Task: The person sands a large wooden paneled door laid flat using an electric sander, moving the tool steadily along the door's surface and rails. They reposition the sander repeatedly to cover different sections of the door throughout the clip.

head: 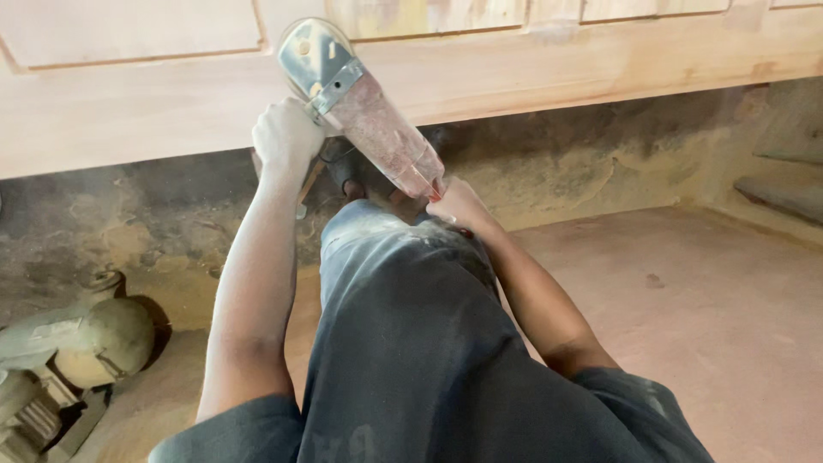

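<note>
I hold a dust-covered angle grinder (369, 120) against the edge of a pale wooden panelled door (171, 103) that lies flat in front of me. My left hand (285, 137) grips the side handle near the grinder's metal head (313, 56). My right hand (459, 206) is wrapped around the rear end of the grinder's body. The disc itself is hidden under the head. My leg in dusty dark trousers (403, 291) stretches forward below the tool.
Sawdust covers the ground under the door (557, 171). A dusty machine with a round motor housing (103, 339) sits at the lower left. A flat reddish board or floor (703, 300) spreads to the right. Wood pieces (784, 193) lie at the far right.
</note>
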